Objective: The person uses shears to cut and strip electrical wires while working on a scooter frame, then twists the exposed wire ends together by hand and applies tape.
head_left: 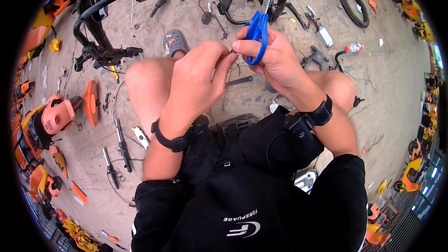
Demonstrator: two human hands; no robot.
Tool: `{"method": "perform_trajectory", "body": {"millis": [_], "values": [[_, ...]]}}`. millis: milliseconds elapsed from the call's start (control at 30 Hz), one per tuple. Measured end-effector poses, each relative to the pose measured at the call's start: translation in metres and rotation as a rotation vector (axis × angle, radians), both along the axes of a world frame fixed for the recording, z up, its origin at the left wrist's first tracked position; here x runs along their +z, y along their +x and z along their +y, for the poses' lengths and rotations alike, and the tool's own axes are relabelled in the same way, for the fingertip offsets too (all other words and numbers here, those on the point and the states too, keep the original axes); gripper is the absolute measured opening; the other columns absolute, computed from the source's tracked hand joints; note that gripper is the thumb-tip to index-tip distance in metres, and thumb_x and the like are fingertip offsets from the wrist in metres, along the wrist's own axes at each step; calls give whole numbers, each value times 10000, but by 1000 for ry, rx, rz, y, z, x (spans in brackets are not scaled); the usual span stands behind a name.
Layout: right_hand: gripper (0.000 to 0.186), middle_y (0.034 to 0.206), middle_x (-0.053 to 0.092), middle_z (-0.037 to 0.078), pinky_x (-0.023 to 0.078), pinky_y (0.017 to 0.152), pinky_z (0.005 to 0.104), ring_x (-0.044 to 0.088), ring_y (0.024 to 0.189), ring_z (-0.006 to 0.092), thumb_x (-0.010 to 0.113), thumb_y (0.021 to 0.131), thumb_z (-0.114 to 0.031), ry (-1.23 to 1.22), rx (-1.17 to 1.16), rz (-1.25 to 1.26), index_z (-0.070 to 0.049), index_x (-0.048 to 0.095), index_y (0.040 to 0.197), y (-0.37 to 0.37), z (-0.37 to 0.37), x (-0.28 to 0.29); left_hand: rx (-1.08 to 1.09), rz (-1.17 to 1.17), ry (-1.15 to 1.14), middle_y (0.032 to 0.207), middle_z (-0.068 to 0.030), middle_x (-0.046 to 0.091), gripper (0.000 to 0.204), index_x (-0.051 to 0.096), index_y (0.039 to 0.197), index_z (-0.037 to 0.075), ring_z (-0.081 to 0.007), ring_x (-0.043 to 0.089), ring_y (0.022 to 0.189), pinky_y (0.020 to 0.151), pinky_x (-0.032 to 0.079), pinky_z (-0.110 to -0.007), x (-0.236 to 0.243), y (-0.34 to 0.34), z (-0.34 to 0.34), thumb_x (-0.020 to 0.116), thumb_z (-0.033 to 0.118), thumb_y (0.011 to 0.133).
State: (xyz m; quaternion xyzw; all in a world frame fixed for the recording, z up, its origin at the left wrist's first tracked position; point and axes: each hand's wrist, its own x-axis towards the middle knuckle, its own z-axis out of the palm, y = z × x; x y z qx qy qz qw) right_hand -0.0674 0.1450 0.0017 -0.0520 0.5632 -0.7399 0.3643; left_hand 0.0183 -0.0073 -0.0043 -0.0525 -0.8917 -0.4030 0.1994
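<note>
My left hand (198, 74) is closed, its thumb and fingertips pinching a thin dark wire (226, 94) whose loose length hangs down between my knees. Scissors with blue handles (264, 42) sit in my right hand (280, 63), their metal blades pointing up and away from me. The right thumb and index tip meet the left fingertips at the wire's end. What exactly lies between the fingertips is too small to make out. Both hands are above my lap, close together.
A black metal vehicle frame (100, 42) stands ahead at the left. Around me on the concrete floor lie a tyre (353, 7), a silver box with wires (323, 36), a plastic bottle (353, 47), shock absorbers (122, 144) and orange body panels (91, 103).
</note>
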Motion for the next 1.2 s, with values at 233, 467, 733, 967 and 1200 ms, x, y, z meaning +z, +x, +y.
{"method": "perform_trajectory", "body": {"millis": [233,467,733,967,1200], "values": [[252,756,598,-9,325,462,189,470,561,21,718,799,-159,19,7,59,-32,588,974,2,-1,-3,-49,-27,42,729,-110,590,56,604,878,-20,-236,605,628,572,475,-302,-2,0,-1,629,-34,829],[264,719,585,0,305,433,182,446,508,25,699,804,-169,49,182,112,1,630,994,-6,3,7,-97,-19,145,724,-103,579,62,586,858,-24,-217,582,617,571,465,-290,2,1,1,629,-27,813],[336,741,644,52,345,458,190,474,507,51,712,827,-272,58,58,-6,25,646,969,-11,3,4,25,-139,336,786,-26,570,96,555,852,-7,-85,517,674,606,421,-224,-2,3,-5,566,63,917],[447,798,662,77,345,493,204,431,508,52,584,932,-423,327,-151,-48,6,649,1037,-17,40,-70,-3,-232,673,1070,-87,620,122,533,910,0,-57,449,699,650,397,-205,-9,4,-26,517,109,962],[509,823,699,175,548,664,389,691,721,303,657,821,-459,1243,364,232,44,677,897,-43,53,-237,-17,-298,695,885,-44,673,144,539,866,40,-27,416,668,620,356,-190,2,8,-34,521,140,968]]}}
